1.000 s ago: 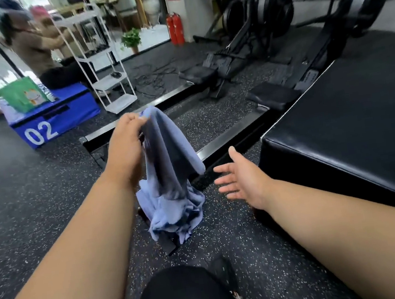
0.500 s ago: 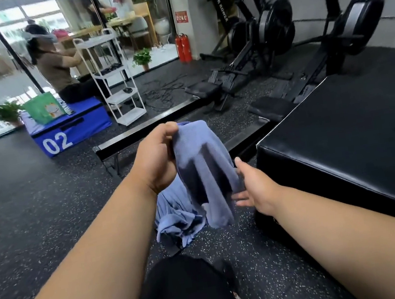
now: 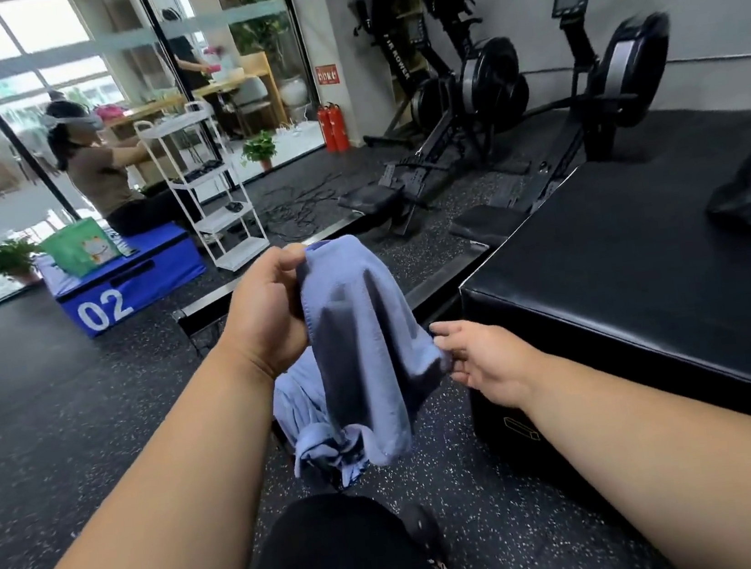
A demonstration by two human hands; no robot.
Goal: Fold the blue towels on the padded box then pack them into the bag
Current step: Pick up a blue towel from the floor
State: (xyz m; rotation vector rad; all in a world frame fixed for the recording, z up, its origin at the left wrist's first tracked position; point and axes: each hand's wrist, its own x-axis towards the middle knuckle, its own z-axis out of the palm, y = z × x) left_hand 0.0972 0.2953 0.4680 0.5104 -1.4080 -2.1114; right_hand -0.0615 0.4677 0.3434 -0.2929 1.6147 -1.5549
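I judge the task barely begun. My left hand (image 3: 268, 317) grips a blue towel (image 3: 363, 348) by its top edge, hanging unfolded in the air beside the padded box (image 3: 639, 268). My right hand (image 3: 479, 359) pinches its side edge. More blue towels (image 3: 305, 417) hang bunched below (count unclear). Folding and bagging remain.

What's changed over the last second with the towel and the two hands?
The right hand, open and clear of the cloth a second ago, has moved in to the blue towel and now pinches its right edge. The left hand still grips the top edge. More blue towels remain heaped below, and the padded box on the right still has no towel on it.
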